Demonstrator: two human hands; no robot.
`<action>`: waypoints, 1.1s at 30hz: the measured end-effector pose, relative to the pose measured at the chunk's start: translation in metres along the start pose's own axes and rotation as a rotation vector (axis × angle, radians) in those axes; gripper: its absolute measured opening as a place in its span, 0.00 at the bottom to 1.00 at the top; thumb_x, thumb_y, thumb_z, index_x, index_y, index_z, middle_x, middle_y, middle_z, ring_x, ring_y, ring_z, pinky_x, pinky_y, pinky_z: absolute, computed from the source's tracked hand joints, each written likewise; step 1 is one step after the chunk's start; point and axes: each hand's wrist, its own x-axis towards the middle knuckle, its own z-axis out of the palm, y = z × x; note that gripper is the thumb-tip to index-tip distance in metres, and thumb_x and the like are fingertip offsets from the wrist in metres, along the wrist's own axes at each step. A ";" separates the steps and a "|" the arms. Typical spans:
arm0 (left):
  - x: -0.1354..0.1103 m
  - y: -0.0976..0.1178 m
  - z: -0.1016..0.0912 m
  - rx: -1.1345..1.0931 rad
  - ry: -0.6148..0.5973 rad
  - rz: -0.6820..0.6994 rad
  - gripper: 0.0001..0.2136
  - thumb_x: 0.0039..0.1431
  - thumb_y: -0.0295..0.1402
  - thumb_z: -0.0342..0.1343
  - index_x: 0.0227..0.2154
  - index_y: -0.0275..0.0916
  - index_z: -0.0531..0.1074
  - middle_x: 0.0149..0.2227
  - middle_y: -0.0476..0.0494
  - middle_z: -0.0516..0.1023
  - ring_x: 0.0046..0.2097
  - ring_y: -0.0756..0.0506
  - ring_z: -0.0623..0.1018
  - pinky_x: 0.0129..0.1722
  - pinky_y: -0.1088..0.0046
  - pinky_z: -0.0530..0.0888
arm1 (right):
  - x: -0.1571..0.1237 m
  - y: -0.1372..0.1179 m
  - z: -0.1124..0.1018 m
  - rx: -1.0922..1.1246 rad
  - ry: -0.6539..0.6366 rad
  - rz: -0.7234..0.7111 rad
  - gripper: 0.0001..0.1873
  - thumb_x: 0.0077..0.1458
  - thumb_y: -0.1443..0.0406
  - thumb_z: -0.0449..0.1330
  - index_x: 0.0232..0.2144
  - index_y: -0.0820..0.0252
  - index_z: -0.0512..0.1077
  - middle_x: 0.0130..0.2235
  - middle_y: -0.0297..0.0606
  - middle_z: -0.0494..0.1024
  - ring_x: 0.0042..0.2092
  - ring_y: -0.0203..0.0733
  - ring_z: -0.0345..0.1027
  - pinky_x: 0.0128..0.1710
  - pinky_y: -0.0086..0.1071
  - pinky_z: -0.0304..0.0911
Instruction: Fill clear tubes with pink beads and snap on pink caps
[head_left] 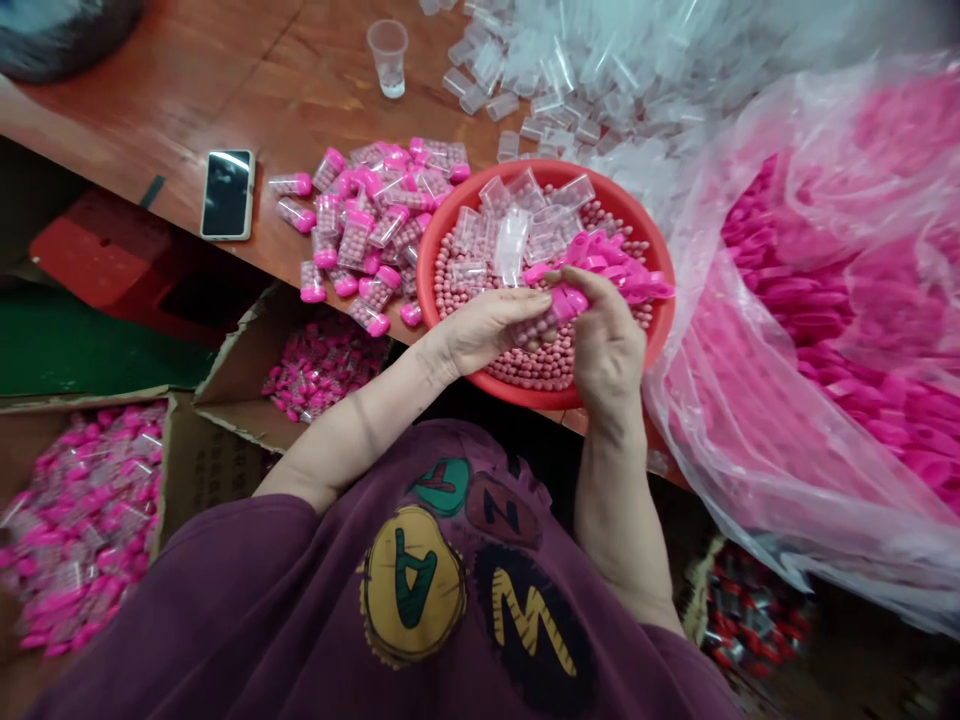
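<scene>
My left hand (484,325) is closed round a small clear bottle (534,330) filled with pink beads. On the bottle's end sits a bright pink cap (568,302), and the fingers of my right hand (611,345) are closed on it. Both hands are over a red basin (426,262). Loose pink beads (536,370) cover its bottom. On top of them lie several clear empty bottles (551,230) and a heap of pink caps (619,265). My fingers partly hide the bottle's cap end.
Left of the basin lie filled pink-capped bottles (375,215) and a phone (228,195). A plastic cup (388,60) stands farther back, near heaped clear bottles (570,70). A bag of pink caps (847,300) bulges at right. Cardboard boxes (184,470) hold more filled bottles below.
</scene>
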 end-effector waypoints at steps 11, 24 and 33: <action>0.003 -0.014 0.031 0.054 0.066 0.052 0.15 0.76 0.44 0.66 0.35 0.40 0.81 0.34 0.45 0.82 0.40 0.45 0.80 0.52 0.63 0.79 | -0.011 0.027 -0.012 -0.335 0.025 -0.165 0.51 0.53 0.53 0.79 0.72 0.55 0.65 0.65 0.56 0.80 0.65 0.68 0.78 0.69 0.67 0.73; 0.003 -0.016 0.038 0.514 0.157 0.277 0.15 0.66 0.32 0.70 0.54 0.35 0.85 0.54 0.38 0.89 0.61 0.36 0.84 0.71 0.58 0.74 | -0.015 0.041 -0.014 -0.549 0.017 -0.175 0.37 0.56 0.59 0.67 0.67 0.63 0.70 0.57 0.56 0.85 0.58 0.68 0.81 0.59 0.65 0.75; -0.001 -0.001 0.026 0.170 0.016 0.031 0.15 0.72 0.44 0.70 0.42 0.34 0.85 0.41 0.39 0.88 0.48 0.41 0.87 0.61 0.60 0.79 | -0.013 0.013 -0.013 -0.528 -0.024 -0.065 0.36 0.61 0.58 0.74 0.67 0.47 0.67 0.61 0.55 0.80 0.62 0.66 0.74 0.63 0.62 0.74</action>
